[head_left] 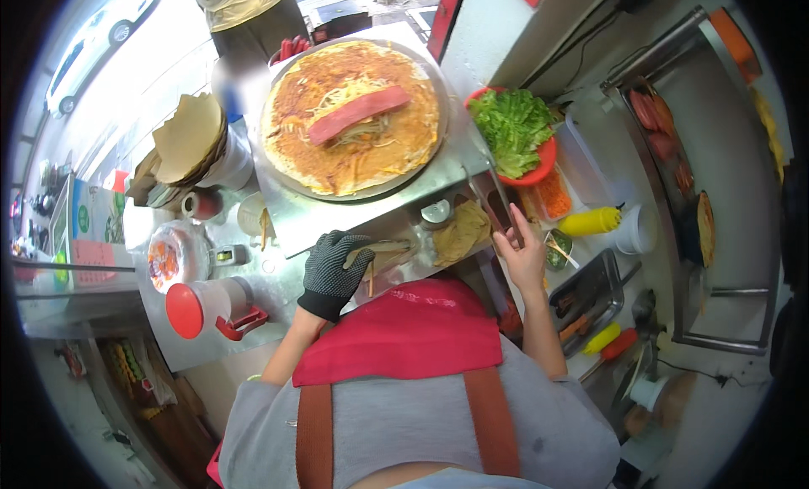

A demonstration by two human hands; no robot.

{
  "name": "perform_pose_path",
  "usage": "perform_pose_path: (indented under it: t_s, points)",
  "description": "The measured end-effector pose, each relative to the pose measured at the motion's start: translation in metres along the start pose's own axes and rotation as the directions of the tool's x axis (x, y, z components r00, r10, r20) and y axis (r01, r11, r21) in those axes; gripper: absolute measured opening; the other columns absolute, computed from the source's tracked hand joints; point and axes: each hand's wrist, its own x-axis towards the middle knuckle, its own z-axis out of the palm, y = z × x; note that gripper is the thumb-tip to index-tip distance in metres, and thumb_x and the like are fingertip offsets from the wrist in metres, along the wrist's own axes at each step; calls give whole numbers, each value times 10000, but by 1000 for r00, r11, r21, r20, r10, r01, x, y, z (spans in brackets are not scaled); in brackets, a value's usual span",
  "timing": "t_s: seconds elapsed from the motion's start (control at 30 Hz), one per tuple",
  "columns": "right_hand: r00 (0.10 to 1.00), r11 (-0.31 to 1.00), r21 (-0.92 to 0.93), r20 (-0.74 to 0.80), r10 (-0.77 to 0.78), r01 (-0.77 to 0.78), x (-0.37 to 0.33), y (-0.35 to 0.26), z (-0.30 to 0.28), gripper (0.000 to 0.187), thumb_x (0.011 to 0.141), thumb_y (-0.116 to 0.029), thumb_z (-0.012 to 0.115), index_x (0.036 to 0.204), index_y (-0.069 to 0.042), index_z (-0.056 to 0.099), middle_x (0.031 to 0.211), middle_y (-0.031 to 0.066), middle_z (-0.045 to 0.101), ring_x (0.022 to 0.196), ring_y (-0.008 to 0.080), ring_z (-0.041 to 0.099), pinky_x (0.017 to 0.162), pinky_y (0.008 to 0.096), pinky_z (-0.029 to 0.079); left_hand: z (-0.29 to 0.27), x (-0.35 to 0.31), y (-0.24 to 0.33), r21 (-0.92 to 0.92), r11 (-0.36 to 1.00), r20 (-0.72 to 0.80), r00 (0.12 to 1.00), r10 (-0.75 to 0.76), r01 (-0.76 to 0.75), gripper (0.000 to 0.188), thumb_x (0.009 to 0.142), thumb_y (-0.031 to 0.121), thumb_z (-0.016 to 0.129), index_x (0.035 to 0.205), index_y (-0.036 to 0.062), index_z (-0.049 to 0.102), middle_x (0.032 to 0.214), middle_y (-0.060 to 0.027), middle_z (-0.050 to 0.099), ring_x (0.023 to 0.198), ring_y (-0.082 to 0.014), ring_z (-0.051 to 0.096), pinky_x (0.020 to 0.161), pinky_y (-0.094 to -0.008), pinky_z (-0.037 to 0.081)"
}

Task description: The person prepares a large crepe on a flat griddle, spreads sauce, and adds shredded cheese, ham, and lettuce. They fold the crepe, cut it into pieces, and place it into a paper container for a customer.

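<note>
One round mottled crêpe (295, 106); right hand (521, 251) holds metal tongs (482, 199).

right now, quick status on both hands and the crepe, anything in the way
Right hand holds tongs. Gloved left hand at a flat tan piece, grip unclear. Crepe flat on round griddle, pink strip over pale shreds. Nothing covering the strip.

A metal counter (271, 278) carries a red-lidded jug (217, 301), probably plastic.

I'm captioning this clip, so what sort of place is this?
Probably a street-food stall: a large topped crepe is laid out, lettuce sits in a red bowl beside it, and a car shows on the street beyond.
</note>
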Motion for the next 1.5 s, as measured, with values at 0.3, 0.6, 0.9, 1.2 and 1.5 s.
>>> perform_pose_path:
  t_s: [0.3,0.6,0.9,1.2,1.5]
  points:
    - [938,874,341,155,310,-346,32,45,-45,521,834,-179,666,1311,-54,495,764,4,613,518,78,547,514,225,453,22,16,30,-13,998,-25,998,-57,57,187,769,184,708,922,81,681,826,-86,614,800,-256,585,719,-344,468]
    - [748,684,-304,269,-606,663,105,18,-67,523,750,-111,693,1249,-219,578,826,33,591,682,196,591,614,321,475,39,29,65,88,995,-54,998,-45,49,180,773,171,704,935,96,679,862,-90,617,825,-283,586,746,-353,470]
    - [339,154,-363,527,-780,919,197,-14,-81,496,731,-70,644,1194,-246,612,852,-9,581,704,159,573,610,299,481,46,8,66,162,981,-221,973,-67,104,164,775,191,691,912,100,683,853,-107,630,820,-293,605,745,-373,480]
    - [77,-24,-164,583,-809,986,222,-51,-38,486,748,-110,653,1207,-261,603,813,-35,568,690,131,550,594,279,475,48,-12,72,197,956,-333,932,-144,218,206,752,211,698,930,110,672,887,-103,618,853,-292,590,756,-384,473]
    - [382,484,-118,781,-494,867,269,-99,-18,382,819,-111,653,1197,-153,616,791,126,654,668,181,625,639,287,475,61,-24,65,202,960,-379,919,-108,196,134,770,180,636,890,130,669,970,-38,640,930,-276,578,802,-398,464]
